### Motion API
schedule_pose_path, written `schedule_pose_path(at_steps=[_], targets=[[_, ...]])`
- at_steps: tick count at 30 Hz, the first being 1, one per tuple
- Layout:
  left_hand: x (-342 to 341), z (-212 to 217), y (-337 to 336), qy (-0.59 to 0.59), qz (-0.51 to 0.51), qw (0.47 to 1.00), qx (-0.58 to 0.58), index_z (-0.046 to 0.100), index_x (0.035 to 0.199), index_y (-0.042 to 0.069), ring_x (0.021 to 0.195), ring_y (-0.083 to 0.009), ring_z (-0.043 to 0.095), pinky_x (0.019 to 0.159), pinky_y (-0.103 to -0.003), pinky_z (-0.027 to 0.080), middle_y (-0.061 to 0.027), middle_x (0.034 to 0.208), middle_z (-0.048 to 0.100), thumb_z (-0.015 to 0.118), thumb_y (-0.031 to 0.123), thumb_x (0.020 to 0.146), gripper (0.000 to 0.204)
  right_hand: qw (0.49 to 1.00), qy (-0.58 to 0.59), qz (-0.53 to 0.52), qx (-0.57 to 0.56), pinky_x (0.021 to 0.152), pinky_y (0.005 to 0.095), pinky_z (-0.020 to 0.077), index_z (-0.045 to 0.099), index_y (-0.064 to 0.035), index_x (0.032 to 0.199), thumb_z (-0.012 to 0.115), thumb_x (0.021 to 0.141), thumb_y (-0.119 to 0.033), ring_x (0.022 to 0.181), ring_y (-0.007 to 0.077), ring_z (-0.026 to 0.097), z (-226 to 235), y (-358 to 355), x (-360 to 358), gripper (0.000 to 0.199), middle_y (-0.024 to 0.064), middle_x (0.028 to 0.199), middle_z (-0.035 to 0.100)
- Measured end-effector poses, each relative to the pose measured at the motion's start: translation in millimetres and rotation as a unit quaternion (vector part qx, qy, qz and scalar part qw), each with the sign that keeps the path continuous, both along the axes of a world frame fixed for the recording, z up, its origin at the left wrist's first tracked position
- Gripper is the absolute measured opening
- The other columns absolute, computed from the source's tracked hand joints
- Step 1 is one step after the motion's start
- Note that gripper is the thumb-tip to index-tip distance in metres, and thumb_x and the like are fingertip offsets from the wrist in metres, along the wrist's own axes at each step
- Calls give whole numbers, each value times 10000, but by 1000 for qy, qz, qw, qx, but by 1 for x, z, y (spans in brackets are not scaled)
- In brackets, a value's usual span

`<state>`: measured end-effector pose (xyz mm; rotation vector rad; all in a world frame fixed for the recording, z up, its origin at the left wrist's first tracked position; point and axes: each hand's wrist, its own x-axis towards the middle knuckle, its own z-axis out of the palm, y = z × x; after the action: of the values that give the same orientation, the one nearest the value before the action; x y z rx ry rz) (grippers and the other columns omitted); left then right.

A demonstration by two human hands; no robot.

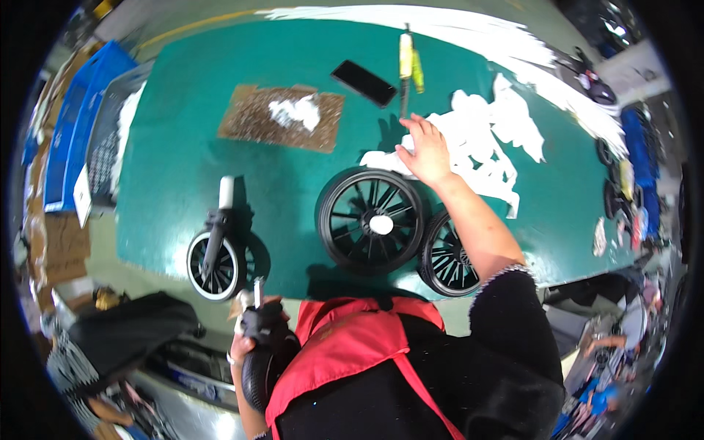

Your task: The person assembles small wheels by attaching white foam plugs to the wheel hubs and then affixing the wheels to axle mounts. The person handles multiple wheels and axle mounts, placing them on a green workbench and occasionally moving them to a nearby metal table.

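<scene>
My left hand (240, 345) is closed around a small wheel with a black fork (264, 323), held low at the table's near edge beside my red apron. A metal stem sticks up from that fork. Over white cloth pieces (469, 132) on the table, my right hand (427, 152) reaches forward with fingers apart and nothing visible in them. Just beyond its fingertips lies a thin tool with a yellow handle (406, 59). Below the hand are a large black spoked wheel (345, 253) and another spoked wheel (438, 273), partly covered by my right forearm.
Another fork wheel (213, 253) stands on the green table (169, 161) at the left. Farther back are a brown mat (242, 121) bearing a crumpled white piece, and a black phone (364, 83). A blue crate (77, 132) stands past the left edge.
</scene>
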<state>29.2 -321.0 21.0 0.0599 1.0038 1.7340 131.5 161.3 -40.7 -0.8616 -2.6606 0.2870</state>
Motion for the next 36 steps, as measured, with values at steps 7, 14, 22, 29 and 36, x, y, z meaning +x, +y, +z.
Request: schedule_pose_path(at_steps=[7, 14, 22, 29, 36], targets=[[-39, -23, 12, -54, -61, 996, -26, 402, 1402, -100, 1035, -263, 641, 908, -350, 515, -216, 1195, 617, 825, 430, 611, 1042, 986, 94, -138, -11, 941, 402, 493, 610, -86, 1207, 693, 853, -183, 1105, 338, 599, 3, 40, 98, 377, 130, 1194, 626], [-36, -16, 81, -99, -191, 976, -25, 389, 1409, -113, 1031, -281, 655, 928, -381, 520, -224, 1202, 618, 827, 392, 627, 1029, 873, -99, -440, -188, 973, 422, 493, 537, -123, 1320, 780, 762, -408, 1165, 346, 590, -15, 83, 186, 672, 171, 1262, 584], [38, 9, 138, -48, -218, 967, -120, 416, 1382, -123, 960, -254, 667, 870, -335, 535, -190, 1139, 633, 845, 468, 563, 1097, 930, -30, -268, -248, 954, 419, 490, 558, -143, 1229, 681, 709, -129, 1129, 372, 599, -36, 113, 196, 535, 197, 1237, 587], [68, 22, 145, -55, -201, 975, -80, 359, 1423, -121, 1127, -304, 632, 1007, -389, 478, -218, 1302, 574, 850, 291, 627, 1022, 909, 98, -139, -380, 812, 256, 477, 597, -66, 1127, 669, 831, -62, 897, 94, 569, 67, 51, 268, 305, -10, 952, 614], [70, 19, 148, -20, -268, 962, -54, 292, 1489, -80, 1145, -270, 596, 1020, -345, 448, -214, 1391, 514, 880, 328, 613, 1131, 980, 0, 29, -195, 741, 372, 560, 643, -132, 1041, 698, 736, -42, 868, 294, 687, 126, -56, 292, 322, 85, 971, 688]])
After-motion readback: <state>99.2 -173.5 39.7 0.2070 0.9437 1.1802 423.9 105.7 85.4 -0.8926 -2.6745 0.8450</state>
